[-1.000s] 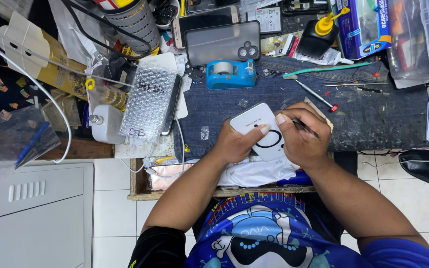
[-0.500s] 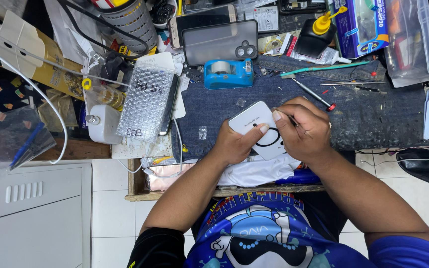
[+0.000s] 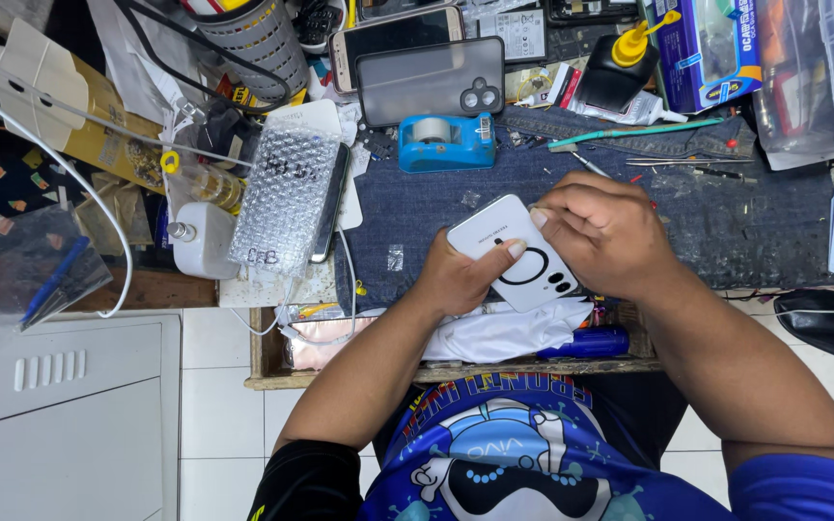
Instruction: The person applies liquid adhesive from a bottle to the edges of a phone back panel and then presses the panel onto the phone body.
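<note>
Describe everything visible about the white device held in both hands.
The white device is a flat, rounded-corner rectangle that looks like smooth plastic, with a black ring and two small dark oval marks on its upper face. It lies tilted over the blue denim mat, near the bench's front edge. The left hand grips its lower edge, thumb on top; the right hand covers its upper right corner.

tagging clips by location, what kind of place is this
Most likely a phone repair bench. Both hands, left hand and right hand, hold a white phone-sized device over a denim work mat; smartphones, a blue tape dispenser and a black glue bottle crowd the bench.
</note>
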